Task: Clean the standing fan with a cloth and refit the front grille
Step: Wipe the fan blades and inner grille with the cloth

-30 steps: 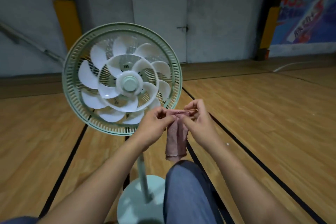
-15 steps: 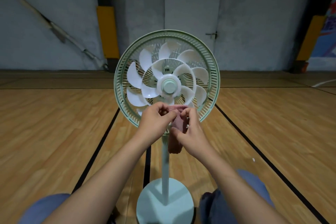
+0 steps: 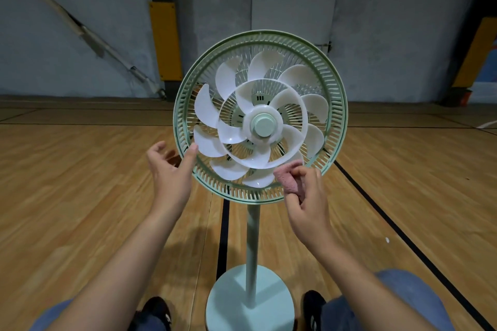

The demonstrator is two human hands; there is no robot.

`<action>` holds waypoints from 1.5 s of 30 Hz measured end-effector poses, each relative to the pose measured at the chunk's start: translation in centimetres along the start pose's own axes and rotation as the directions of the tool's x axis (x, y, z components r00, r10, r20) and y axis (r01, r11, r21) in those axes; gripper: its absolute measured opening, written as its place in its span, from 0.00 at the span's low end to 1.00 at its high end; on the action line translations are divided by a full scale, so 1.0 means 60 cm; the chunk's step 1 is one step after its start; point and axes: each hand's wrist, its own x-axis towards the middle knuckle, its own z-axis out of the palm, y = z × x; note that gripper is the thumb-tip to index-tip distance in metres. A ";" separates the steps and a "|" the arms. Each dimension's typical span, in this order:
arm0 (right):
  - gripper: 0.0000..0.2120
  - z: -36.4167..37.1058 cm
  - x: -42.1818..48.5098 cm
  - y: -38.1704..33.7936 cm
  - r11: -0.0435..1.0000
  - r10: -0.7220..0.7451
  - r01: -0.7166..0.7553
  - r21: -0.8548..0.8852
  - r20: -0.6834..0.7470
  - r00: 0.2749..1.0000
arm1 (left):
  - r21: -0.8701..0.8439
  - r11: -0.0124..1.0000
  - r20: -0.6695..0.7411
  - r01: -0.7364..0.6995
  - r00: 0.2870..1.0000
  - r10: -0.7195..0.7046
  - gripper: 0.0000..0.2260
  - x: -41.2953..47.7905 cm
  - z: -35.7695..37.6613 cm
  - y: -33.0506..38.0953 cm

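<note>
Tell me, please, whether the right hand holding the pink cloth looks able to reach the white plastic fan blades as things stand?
Probably yes. The front grille is off, so the white blades lie bare, and the right hand grips the pink cloth right beside the lowest blade with nothing between.

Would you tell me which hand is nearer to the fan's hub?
Right. The right hand, holding the cloth, sits just below-right of the hub; the left hand is farther, at the guard's lower-left rim.
</note>
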 end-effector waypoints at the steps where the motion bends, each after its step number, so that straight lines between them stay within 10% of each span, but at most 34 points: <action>1: 0.16 0.004 0.000 0.006 0.998 -0.044 0.044 -0.052 0.005 0.999 | -0.030 0.999 0.082 0.035 0.996 -0.033 0.39 0.009 0.005 -0.006; 7: 0.18 0.032 0.007 0.017 0.894 -0.215 0.259 -0.366 0.157 0.964 | -0.181 0.967 0.187 0.177 0.972 -0.143 0.46 0.045 0.033 -0.025; 14: 0.14 0.042 0.002 0.028 0.847 -0.195 0.227 -0.481 0.116 0.974 | -0.283 0.953 0.167 0.107 0.984 -0.061 0.24 0.035 0.051 -0.051; 24: 0.17 0.030 0.007 0.020 0.846 -0.207 0.175 -0.504 -0.007 0.978 | -0.127 0.981 0.001 0.149 0.989 -0.150 0.23 0.018 0.061 -0.043; 38: 0.20 0.076 -0.012 -0.009 0.857 -0.090 0.212 -0.470 0.268 0.959 | -0.181 0.976 -0.079 0.118 0.988 -0.134 0.18 0.018 0.080 -0.042; 45: 0.18 0.046 0.010 -0.003 0.880 -0.147 0.176 -0.442 0.098 0.984 | -0.205 0.973 -0.096 0.110 0.987 -0.132 0.17 0.013 0.075 -0.037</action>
